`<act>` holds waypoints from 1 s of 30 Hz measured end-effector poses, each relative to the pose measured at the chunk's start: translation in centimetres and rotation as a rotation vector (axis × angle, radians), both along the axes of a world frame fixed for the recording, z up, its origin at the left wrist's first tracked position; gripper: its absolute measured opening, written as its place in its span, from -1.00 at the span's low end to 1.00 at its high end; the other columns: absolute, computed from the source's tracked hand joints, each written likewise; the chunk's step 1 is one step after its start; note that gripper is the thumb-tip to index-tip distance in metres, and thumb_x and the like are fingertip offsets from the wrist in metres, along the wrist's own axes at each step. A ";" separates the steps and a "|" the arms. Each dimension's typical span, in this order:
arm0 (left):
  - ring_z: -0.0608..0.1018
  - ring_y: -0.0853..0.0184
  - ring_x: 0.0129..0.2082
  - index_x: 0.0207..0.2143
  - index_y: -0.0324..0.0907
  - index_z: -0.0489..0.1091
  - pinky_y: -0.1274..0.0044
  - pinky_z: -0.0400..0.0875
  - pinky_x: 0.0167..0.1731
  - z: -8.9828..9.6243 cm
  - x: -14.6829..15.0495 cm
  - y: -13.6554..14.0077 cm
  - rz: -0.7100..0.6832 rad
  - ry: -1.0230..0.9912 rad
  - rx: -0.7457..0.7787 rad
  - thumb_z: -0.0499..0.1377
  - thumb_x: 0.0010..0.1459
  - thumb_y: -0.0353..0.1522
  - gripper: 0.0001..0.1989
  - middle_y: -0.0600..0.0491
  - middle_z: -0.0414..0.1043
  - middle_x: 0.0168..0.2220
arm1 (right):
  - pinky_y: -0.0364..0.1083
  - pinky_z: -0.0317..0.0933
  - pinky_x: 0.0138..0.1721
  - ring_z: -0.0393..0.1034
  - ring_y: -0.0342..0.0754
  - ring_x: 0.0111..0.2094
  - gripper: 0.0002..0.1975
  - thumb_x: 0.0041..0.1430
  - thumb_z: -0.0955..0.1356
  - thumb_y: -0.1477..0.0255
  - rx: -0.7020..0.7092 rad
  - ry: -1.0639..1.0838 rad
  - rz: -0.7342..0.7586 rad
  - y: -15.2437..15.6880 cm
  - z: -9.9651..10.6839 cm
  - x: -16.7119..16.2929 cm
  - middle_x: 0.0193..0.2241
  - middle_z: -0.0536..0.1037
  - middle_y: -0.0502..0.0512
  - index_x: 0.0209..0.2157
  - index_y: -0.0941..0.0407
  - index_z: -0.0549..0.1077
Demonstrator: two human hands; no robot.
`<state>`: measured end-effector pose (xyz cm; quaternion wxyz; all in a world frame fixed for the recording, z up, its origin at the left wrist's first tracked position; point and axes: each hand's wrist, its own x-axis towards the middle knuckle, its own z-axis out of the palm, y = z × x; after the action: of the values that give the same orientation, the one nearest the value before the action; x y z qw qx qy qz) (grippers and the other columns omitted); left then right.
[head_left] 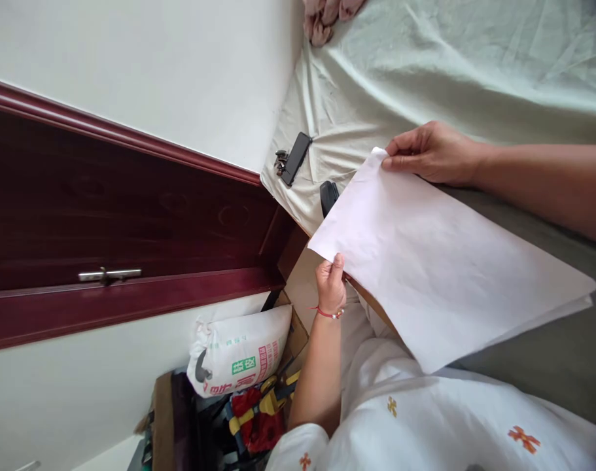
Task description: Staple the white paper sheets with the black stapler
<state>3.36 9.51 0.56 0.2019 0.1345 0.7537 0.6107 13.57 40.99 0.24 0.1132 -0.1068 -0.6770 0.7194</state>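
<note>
A few large white paper sheets [455, 261] slant across the middle of the view, and their edges separate a little at the far right corner. My left hand [331, 284], with a red bracelet at the wrist, pinches the near left edge, thumb on top. At the upper corner, my right hand [432, 154] grips the paper between thumb and fingers. Partly hidden behind the paper's left edge is a black object [328, 196], perhaps a stapler. Farther left lies a black rectangular object [296, 158] with small metal pieces [280, 161] beside it.
Pale green cloth [425, 72] covers the surface under the paper. Bunched pink fabric [327, 19] lies at its far end. To the left are a dark red door [106, 209] with a metal handle [110, 275], and a white printed sack [243, 353] above assorted items.
</note>
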 end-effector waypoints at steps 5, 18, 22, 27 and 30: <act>0.46 0.49 -0.56 -0.48 -0.20 0.52 0.61 0.38 -0.46 -0.9 0.4 1.5 0.149 -0.064 0.058 0.56 -0.19 0.03 -0.47 0.17 0.47 -0.55 | -0.07 0.12 -0.33 0.24 -0.15 -0.40 -0.67 0.30 0.43 0.11 0.203 -0.028 -0.063 0.1 -0.4 -0.3 -0.38 0.47 0.03 -0.27 0.11 0.49; 0.64 0.27 -0.20 -0.47 -0.10 0.54 0.45 0.53 -0.06 -1.5 1.2 2.1 0.258 0.048 0.170 0.46 -0.09 -0.09 -0.69 0.07 0.61 -0.36 | -0.03 0.19 -0.17 0.35 -0.05 -0.27 -0.79 0.26 0.42 0.28 0.499 -0.199 0.004 0.3 -0.2 -1.1 -0.25 0.53 0.09 -0.15 0.10 0.54; 0.63 0.28 -0.24 -0.47 -0.09 0.55 0.45 0.54 -0.08 -1.7 1.2 2.1 0.272 0.043 0.147 0.47 -0.10 -0.11 -0.71 0.08 0.60 -0.37 | -0.02 0.19 -0.13 0.36 -0.05 -0.23 -0.78 0.31 0.39 0.31 0.493 -0.197 -0.007 0.2 0.0 -0.7 -0.19 0.57 0.13 -0.10 0.13 0.55; 0.65 0.25 -0.12 -0.30 -0.11 0.65 0.43 0.50 0.02 -1.7 1.6 2.4 0.248 0.023 0.178 0.50 -0.07 -0.10 -0.65 0.06 0.67 -0.24 | -0.02 0.20 -0.15 0.36 -0.06 -0.27 -0.83 0.31 0.39 0.33 0.466 -0.233 -0.043 0.1 0.5 -0.4 -0.24 0.58 0.11 -0.15 0.14 0.50; 0.65 0.24 -0.09 -0.31 -0.13 0.63 0.43 0.49 0.06 -1.8 1.6 2.5 0.297 0.017 0.196 0.49 -0.06 -0.09 -0.64 0.06 0.66 -0.25 | -0.02 0.21 -0.15 0.38 -0.06 -0.26 -0.86 0.31 0.37 0.37 0.460 -0.241 -0.037 0.1 0.7 -0.4 -0.25 0.58 0.08 -0.16 0.12 0.51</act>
<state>5.01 11.99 -1.27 0.0890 0.0461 0.7038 0.7033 13.20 41.06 0.92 0.0663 -0.1754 -0.8292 0.5266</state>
